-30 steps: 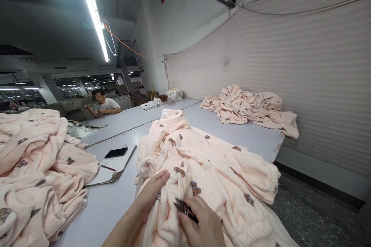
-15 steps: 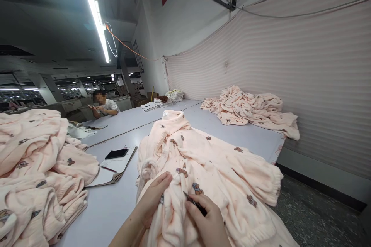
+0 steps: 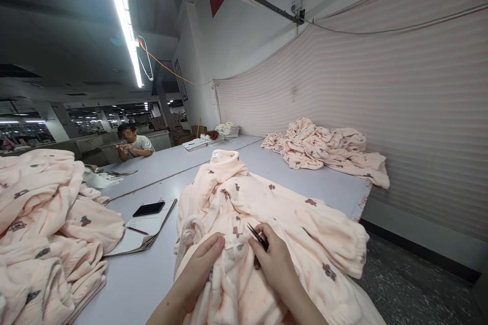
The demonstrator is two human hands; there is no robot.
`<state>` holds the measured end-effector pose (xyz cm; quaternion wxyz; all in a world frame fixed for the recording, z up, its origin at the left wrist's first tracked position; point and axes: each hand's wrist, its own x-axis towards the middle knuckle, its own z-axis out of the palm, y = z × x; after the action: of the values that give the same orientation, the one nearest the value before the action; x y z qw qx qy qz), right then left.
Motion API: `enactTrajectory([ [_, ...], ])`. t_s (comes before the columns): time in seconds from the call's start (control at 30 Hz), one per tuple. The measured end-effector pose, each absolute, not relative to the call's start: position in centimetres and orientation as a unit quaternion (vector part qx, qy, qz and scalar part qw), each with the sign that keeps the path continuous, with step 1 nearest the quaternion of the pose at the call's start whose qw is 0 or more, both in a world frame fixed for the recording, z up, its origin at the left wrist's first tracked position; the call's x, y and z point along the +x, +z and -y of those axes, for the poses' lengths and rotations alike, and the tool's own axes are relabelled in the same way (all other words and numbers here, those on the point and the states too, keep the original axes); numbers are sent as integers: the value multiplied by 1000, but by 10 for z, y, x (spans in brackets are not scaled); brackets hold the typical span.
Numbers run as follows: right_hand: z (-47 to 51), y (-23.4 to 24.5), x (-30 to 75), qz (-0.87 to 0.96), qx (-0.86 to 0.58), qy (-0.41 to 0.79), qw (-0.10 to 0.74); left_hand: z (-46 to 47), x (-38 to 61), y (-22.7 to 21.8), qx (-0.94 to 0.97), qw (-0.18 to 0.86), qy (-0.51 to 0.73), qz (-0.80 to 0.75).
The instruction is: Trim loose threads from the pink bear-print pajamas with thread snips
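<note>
A pale pink fleece garment (image 3: 282,213) printed with small brown bears lies spread on the table, its collar and white label pointing away from me. My left hand (image 3: 204,261) is closed on a gathered fold of it near the middle. Between the fingers of my right hand (image 3: 276,259) are small dark thread snips (image 3: 260,237), their pointed tips over the cloth just right of that fold. My right fingers also rest against the fabric. Whether the snips' blades touch any thread is too small to tell.
A big heap of similar garments (image 3: 41,198) fills the left side. Beside it lie papers (image 3: 160,221), a black phone (image 3: 148,208) and a pencil (image 3: 137,230). Another pile (image 3: 316,144) sits at the back right. Across the table a person (image 3: 133,144) sits with hands raised.
My right hand with the snips has moved up and slightly right, and the tips now point up-left. The gathered fold by my left hand has been turned, showing a paler strip.
</note>
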<state>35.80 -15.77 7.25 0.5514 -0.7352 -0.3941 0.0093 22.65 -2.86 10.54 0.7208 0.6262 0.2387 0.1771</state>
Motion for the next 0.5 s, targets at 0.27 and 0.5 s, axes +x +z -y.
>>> enactTrajectory([
  [0.27,182,80,343,467,-726,1,505,36,235,102,656,703,159,-226],
  [0.5,180,71,343,449,-701,2,554,54,236,120,644,703,178,-243],
])
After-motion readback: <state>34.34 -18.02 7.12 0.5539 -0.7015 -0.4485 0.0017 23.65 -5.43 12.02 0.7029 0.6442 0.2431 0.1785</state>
